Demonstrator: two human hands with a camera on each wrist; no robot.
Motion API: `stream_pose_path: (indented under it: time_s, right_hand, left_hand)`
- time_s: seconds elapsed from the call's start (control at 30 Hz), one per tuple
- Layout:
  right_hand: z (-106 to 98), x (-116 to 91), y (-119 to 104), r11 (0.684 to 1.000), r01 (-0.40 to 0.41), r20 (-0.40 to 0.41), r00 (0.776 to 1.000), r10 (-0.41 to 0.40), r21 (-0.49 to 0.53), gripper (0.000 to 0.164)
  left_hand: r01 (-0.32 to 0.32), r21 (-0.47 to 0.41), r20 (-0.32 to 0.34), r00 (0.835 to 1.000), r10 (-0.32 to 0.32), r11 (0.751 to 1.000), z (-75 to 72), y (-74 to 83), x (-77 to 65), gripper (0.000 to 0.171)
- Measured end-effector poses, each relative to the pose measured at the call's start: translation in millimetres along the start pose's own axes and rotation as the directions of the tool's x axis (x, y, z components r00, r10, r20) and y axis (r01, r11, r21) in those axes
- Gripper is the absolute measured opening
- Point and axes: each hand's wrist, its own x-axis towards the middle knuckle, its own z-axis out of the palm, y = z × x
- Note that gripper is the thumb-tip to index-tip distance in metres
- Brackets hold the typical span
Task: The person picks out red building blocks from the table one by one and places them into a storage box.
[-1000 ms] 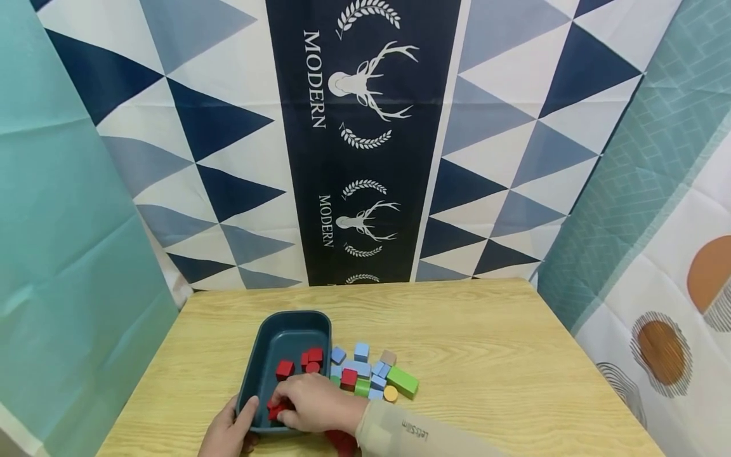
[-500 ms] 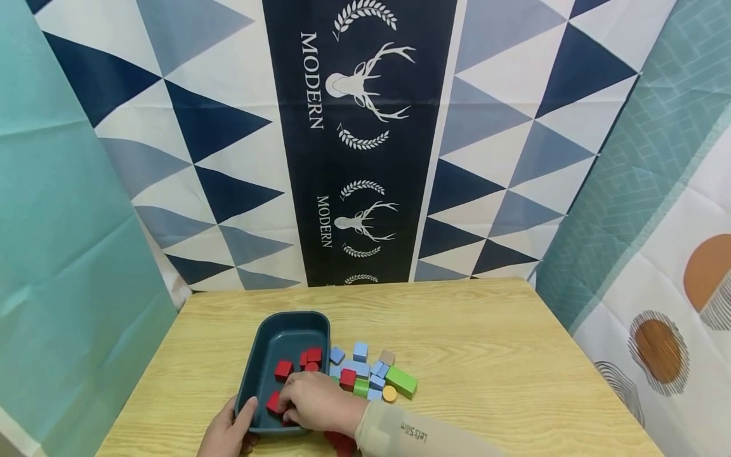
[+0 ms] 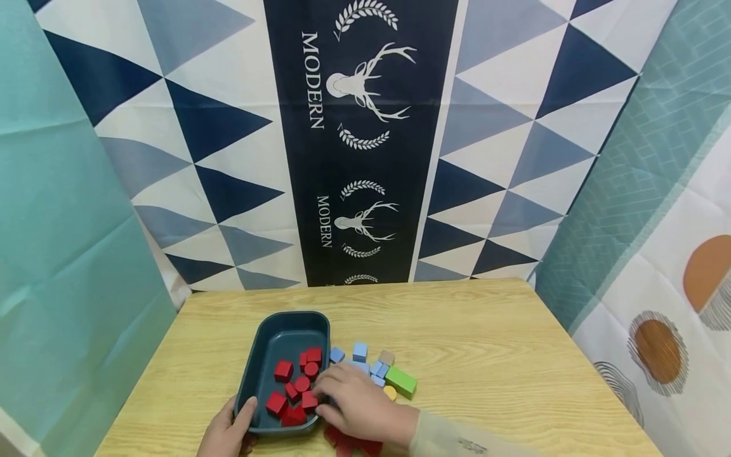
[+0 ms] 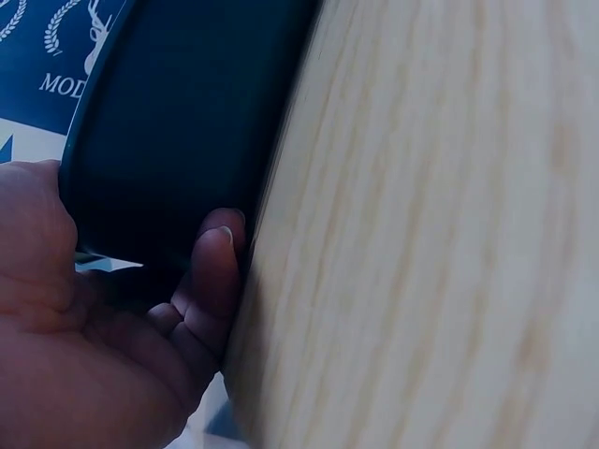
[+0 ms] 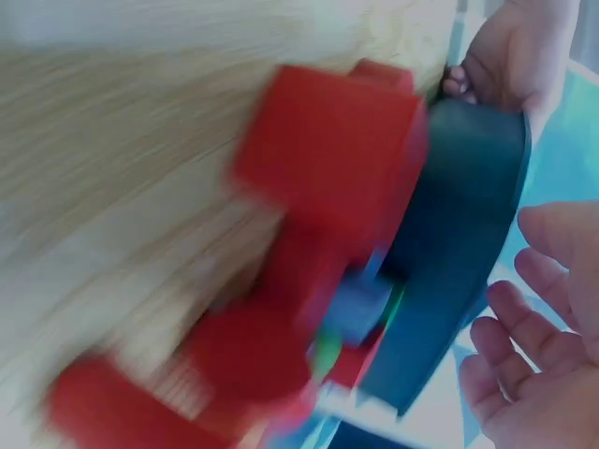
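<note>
A dark teal tray (image 3: 278, 343) holds several red wooden blocks (image 3: 283, 371), some cubes and some round. My left hand (image 3: 224, 428) grips its near left corner, thumb over the rim; the left wrist view shows curled fingers (image 4: 217, 271) low against the outer wall. Just past the tray's right rim hovers my right hand (image 3: 361, 403). Its fingers are spread and relaxed, with nothing in them in the right wrist view. Below this hand, more red blocks (image 3: 356, 444) lie on the table beside the tray, blurred in the right wrist view.
Right of the tray lie blue blocks (image 3: 360, 351), a long green block (image 3: 401, 381), a tan block (image 3: 387, 357) and a yellow round block (image 3: 390, 393). My right hand hides part of this group. A patterned cloth (image 3: 365, 158) hangs behind the wooden table (image 3: 474, 343).
My right hand has left the red blocks in the tray and moved right, out over the rim. Those blocks now show uncovered. The left hand keeps its hold on the tray corner.
</note>
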Motion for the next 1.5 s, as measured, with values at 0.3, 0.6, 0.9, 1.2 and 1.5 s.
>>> stream_pose_path:
  time_s: [0.3, 0.6, 0.9, 1.2, 1.5]
  right_hand:
    - [-29, -83, 47, 0.987, -0.16, -0.092, 0.983, 0.159, -0.003, 0.021]
    - [-26, -120, 62, 0.976, -0.217, 0.05, 0.975, 0.215, 0.024, 0.034]
    - [-15, -118, 64, 0.968, -0.177, 0.149, 0.977, 0.152, 0.176, 0.03]
    - [-9, -121, 65, 0.969, -0.175, 0.164, 0.976, 0.146, 0.174, 0.025]
    - [-40, -103, 56, 0.94, -0.259, 0.095, 0.965, 0.244, 0.222, 0.037]
  left_hand:
    - [-0.005, 0.005, 0.0, 1.0, 0.005, 1.0, 1.3, 3.1, -1.6, 0.086]
    - [-0.012, 0.0, -0.013, 1.0, 0.012, 1.0, 0.4, 1.1, -0.3, 0.088]
    - [-0.01, -0.005, -0.014, 1.0, 0.01, 1.0, 4.0, -0.2, -0.8, 0.095]
    - [-0.017, -0.01, -0.018, 1.0, 0.016, 1.0, 3.8, -0.2, -1.6, 0.095]
    - [-0.009, -0.003, -0.012, 1.0, 0.008, 1.0, 3.0, -0.1, -1.3, 0.09]
